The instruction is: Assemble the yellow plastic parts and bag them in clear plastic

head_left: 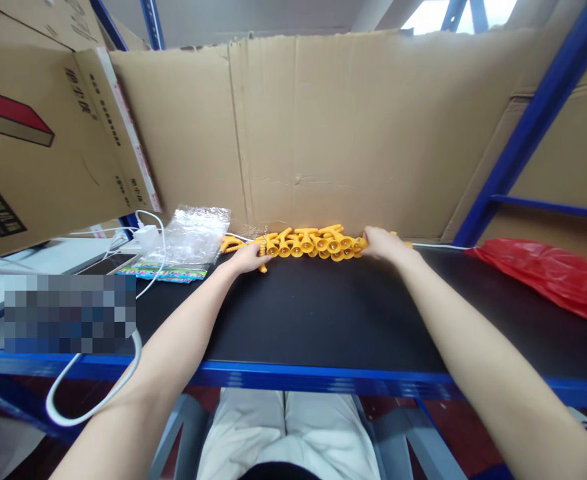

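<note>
Several yellow plastic trumpet-shaped pieces (307, 245) lie in a stacked row along the back of the black tabletop. Their round, hollow cup ends face me. My left hand (247, 259) is closed about the left end of the row, thumb toward me and fingers partly hidden. More yellow pieces (231, 244) stick out behind that hand. At the row's right end, my right hand (382, 244) grips the outer pieces, its fingertips mostly hidden behind them. A bit of yellow shows beyond its wrist.
Left of the row lie clear plastic bags (198, 230) on a colourful printed packet (163, 273), beside a white charger (147, 235) with cables. A red plastic bag (543, 273) lies at right. Behind stands a cardboard wall (353, 133); a blue rail (323, 377) edges the front.
</note>
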The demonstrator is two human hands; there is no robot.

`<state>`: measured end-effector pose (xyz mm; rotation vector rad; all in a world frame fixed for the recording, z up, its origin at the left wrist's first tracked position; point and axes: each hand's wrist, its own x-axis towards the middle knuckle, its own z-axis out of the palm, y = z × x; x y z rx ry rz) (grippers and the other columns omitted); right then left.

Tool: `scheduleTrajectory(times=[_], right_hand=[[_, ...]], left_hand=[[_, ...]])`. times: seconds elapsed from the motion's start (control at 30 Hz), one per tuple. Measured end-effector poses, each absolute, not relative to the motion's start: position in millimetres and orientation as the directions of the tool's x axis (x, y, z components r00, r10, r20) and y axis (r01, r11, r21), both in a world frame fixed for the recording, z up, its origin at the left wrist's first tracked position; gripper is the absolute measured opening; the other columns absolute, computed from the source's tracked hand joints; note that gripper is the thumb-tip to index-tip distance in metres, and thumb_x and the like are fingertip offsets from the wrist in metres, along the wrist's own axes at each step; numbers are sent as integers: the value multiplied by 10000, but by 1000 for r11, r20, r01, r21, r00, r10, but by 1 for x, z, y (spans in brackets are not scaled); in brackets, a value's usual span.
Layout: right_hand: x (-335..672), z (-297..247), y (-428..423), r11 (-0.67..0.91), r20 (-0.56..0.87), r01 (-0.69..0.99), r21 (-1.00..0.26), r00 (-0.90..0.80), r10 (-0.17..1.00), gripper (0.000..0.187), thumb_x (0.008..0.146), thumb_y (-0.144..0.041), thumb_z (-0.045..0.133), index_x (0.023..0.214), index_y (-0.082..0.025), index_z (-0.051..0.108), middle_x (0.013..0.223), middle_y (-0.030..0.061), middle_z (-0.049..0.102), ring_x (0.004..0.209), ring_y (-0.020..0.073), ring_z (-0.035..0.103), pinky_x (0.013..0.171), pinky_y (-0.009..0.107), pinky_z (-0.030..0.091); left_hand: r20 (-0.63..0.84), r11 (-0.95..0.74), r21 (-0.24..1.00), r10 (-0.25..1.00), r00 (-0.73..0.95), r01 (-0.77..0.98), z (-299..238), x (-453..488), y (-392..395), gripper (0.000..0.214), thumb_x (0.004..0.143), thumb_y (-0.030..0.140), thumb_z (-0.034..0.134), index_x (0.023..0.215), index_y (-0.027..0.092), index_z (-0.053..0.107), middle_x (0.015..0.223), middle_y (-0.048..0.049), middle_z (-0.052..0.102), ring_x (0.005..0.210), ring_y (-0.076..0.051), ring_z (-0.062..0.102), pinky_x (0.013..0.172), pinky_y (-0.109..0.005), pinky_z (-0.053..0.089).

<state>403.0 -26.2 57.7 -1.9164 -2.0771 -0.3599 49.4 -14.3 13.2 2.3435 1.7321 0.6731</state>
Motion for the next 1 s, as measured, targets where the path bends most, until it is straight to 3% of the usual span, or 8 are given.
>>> scheduleTrajectory(times=[0.13, 0.27, 0.37, 0.47, 0.73, 1.0], right_hand=[[385, 73, -40, 125, 499, 988, 88, -152, 853, 263, 751, -212, 534, 999, -143, 585, 1015, 137, 600, 923, 262, 568, 732, 356, 432], [366, 76, -50, 367, 627, 923, 117, -355, 693, 319, 853, -249, 442, 1144, -168, 544, 1123, 128, 571, 1021, 271, 533, 827, 394, 403], [351, 71, -55, 551, 588, 821, 152, -523, 617, 351, 873, -219, 423, 1212, -176, 503, 1187, 110, 556, 1055, 244, 527, 858, 370, 396], [337, 65, -58, 634, 494, 750, 188, -630, 599, 335, 877, -230, 440, 1196, -168, 522, 1179, 108, 567, 1017, 231, 551, 853, 355, 401], [322, 57, -67, 651, 428, 729, 211, -668, 609, 274, 885, -268, 450, 1092, -143, 580, 1082, 117, 620, 965, 241, 572, 821, 347, 410], [324, 54, -64, 626, 465, 768, 133, -607, 645, 264, 866, -292, 478, 1065, -161, 591, 1049, 104, 647, 896, 228, 603, 781, 320, 422]], left_hand=[[274, -356, 273, 919, 282, 894, 12, 53, -15, 195, 778, 381, 512, 758, 196, 572, 782, -62, 661, 737, -213, 620, 649, -282, 457], [372, -432, 153, 859, 353, 889, 13, 59, -21, 192, 846, 324, 440, 811, 189, 572, 913, -98, 643, 849, -231, 608, 765, -323, 467], [429, -463, 119, 822, 375, 878, 15, 64, -27, 208, 877, 318, 412, 846, 183, 568, 966, -103, 619, 910, -231, 597, 810, -328, 459], [444, -489, 120, 805, 394, 864, 17, 68, -31, 210, 886, 333, 419, 860, 187, 567, 993, -94, 608, 932, -223, 593, 817, -319, 457], [441, -546, 92, 772, 457, 833, 18, 69, -32, 191, 865, 338, 469, 905, 205, 599, 1007, -92, 620, 955, -227, 591, 836, -330, 458], [464, -579, 114, 750, 472, 807, 15, 67, -28, 172, 848, 322, 493, 852, 200, 614, 956, -91, 627, 928, -230, 596, 826, -335, 457]])
